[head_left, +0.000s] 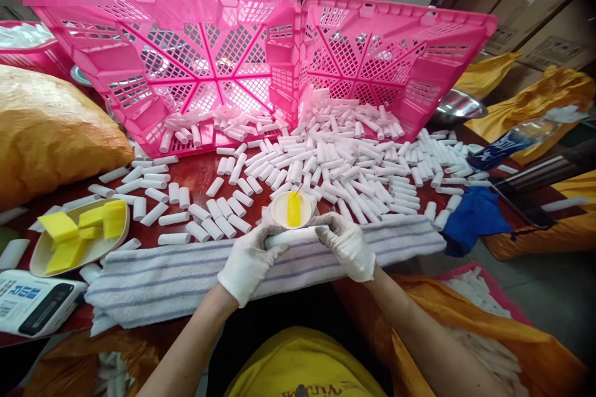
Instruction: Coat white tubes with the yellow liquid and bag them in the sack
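Observation:
My left hand (254,260), in a white glove, grips the left end of a white tube (296,236). The tube's right end is between the fingers of my right hand (347,245), also gloved. It lies level over a grey-striped towel (186,279). Just beyond the hands stands a small white bowl (277,211) with a yellow sponge piece (293,208) and a thin pointed tool in it. Many short white tubes (326,161) are heaped behind the bowl on the red table (200,183).
Two tilted pink crates (214,74) stand at the back. On the left are an orange sack (56,136), a dish (118,239) of yellow sponges and a white device (40,304). A bottle (516,139) and blue cloth (472,217) lie right. Part of a person shows behind the crates.

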The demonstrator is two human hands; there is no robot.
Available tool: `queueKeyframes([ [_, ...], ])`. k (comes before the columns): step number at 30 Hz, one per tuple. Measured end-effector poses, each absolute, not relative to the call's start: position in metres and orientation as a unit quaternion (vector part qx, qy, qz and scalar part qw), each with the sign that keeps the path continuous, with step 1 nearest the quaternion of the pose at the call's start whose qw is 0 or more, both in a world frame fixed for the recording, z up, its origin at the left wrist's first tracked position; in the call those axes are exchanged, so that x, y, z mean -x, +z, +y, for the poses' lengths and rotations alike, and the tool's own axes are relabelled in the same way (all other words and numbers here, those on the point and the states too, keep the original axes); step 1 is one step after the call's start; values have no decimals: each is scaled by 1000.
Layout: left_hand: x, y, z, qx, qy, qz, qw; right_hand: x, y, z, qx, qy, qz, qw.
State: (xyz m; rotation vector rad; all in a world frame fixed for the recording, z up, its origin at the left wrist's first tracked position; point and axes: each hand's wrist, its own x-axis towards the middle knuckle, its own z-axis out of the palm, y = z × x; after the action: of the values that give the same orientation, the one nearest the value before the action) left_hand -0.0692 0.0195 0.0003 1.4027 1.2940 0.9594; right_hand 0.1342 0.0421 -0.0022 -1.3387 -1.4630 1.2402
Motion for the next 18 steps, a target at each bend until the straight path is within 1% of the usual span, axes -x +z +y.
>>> queueKeyframes([
  [2,68,6,16,-619,350,530,462,-136,1,37,523,433,-632,373],
  [3,65,8,13,-640,325,530,451,-135,2,34,510,382,-677,368],
  [6,48,7,4,-638,296,573,421,-129,-1,19,455,174,-787,378],
  [8,30,3,-3,-608,303,623,387,-120,-5,9,466,80,-790,389],
  [9,21,1,-7,-603,305,643,360,-116,-7,5,492,67,-775,391],
  [11,6,-1,-14,-627,295,651,310,-116,-7,-2,549,89,-737,384],
  [12,1,0,-16,-649,283,639,300,-122,-5,-5,571,115,-722,373],
  [14,1,4,-18,-696,257,591,316,-151,5,-12,612,169,-698,330],
  [16,16,9,-13,-724,267,548,324,-198,18,-21,663,200,-677,250],
  [18,45,13,-2,-728,296,554,273,-250,30,-30,706,199,-667,129],
])
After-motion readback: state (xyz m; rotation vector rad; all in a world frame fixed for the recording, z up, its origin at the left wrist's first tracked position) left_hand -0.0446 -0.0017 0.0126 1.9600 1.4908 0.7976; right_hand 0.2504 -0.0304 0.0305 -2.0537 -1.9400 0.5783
